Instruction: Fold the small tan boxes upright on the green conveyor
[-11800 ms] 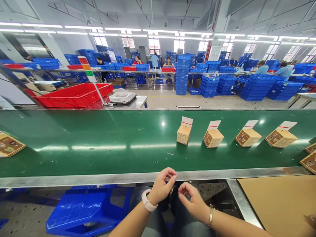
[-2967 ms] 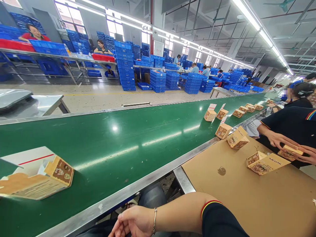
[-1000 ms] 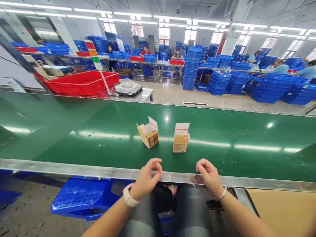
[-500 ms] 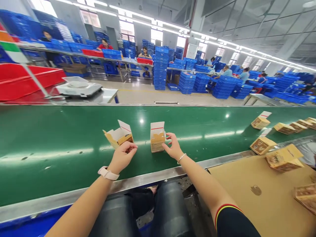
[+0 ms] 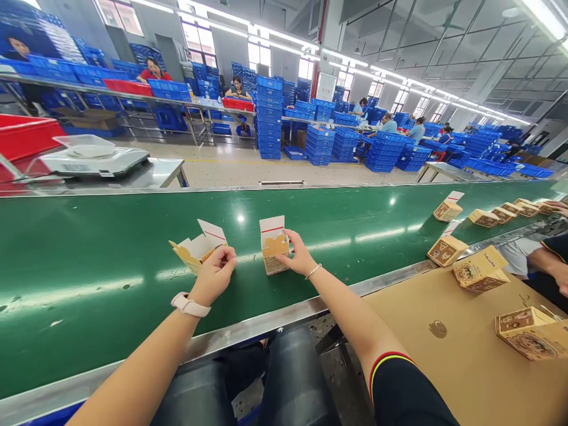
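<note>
An open-topped small carton (image 5: 275,260), tan with printed text and a white inner flap with a red line, stands upright on the green conveyor belt (image 5: 319,213). My right hand (image 5: 298,255) grips its right side, thumb on the front and fingers behind the edge. To the left is a second open carton (image 5: 190,254), flaps spread and white inside showing. My left hand (image 5: 216,271) covers its front right part. The left fingers are curled to the thumb; whatever is between them is hidden.
Closed cartons (image 5: 483,218) line the belt at the right, near a co-worker's hand (image 5: 560,207). More cartons (image 5: 530,331) lie on a brown cardboard sheet (image 5: 399,337) at my right. A metal rim (image 5: 261,324) edges the belt. Across it sits a white scale (image 5: 95,160).
My right hand has closed in on the right carton, thumb now over its front. My left fingers have curled tighter. The whole view has shifted, bringing the co-worker's hands in at the right.
</note>
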The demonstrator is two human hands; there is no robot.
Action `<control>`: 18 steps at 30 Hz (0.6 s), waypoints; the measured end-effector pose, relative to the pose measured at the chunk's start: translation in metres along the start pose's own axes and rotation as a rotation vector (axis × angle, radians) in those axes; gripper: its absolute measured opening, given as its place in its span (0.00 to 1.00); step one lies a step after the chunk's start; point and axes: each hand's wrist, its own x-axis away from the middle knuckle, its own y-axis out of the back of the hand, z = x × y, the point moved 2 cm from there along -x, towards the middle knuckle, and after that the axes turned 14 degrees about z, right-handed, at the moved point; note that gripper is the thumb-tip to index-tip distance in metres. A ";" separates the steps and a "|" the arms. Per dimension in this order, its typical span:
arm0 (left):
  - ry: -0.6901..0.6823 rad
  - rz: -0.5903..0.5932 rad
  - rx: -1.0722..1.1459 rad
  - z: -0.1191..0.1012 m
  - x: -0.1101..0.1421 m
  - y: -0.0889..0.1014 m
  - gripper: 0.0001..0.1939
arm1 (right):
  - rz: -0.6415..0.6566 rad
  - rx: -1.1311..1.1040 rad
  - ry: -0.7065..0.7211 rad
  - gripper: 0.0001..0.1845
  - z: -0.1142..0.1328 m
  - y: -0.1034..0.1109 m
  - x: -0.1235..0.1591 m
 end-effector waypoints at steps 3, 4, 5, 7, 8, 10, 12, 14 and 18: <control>-0.094 0.021 -0.112 0.005 -0.007 -0.013 0.09 | -0.003 0.030 -0.019 0.41 -0.008 0.001 0.001; -0.151 0.054 -0.184 0.004 -0.009 -0.019 0.12 | -0.010 0.048 -0.025 0.41 -0.011 0.001 0.002; -0.214 0.106 -0.266 0.003 -0.011 -0.026 0.17 | -0.018 0.070 -0.026 0.41 -0.014 0.001 0.003; -0.316 0.235 -0.429 -0.001 -0.016 -0.040 0.26 | -0.036 0.115 -0.013 0.40 -0.019 0.002 0.005; -0.340 0.288 -0.495 -0.002 -0.019 -0.046 0.27 | -0.044 0.132 -0.004 0.38 -0.022 0.003 0.006; -0.347 0.348 -0.586 -0.005 -0.026 -0.058 0.28 | -0.051 0.150 0.003 0.32 -0.025 0.007 0.008; -0.339 0.363 -0.634 -0.009 -0.033 -0.069 0.26 | -0.055 0.143 0.001 0.26 -0.027 0.014 0.011; -0.333 0.354 -0.650 -0.014 -0.041 -0.077 0.23 | -0.072 0.096 0.005 0.21 -0.026 0.021 0.015; -0.259 0.278 -0.558 -0.021 -0.054 -0.094 0.16 | -0.221 -0.172 -0.048 0.19 -0.022 0.027 0.020</control>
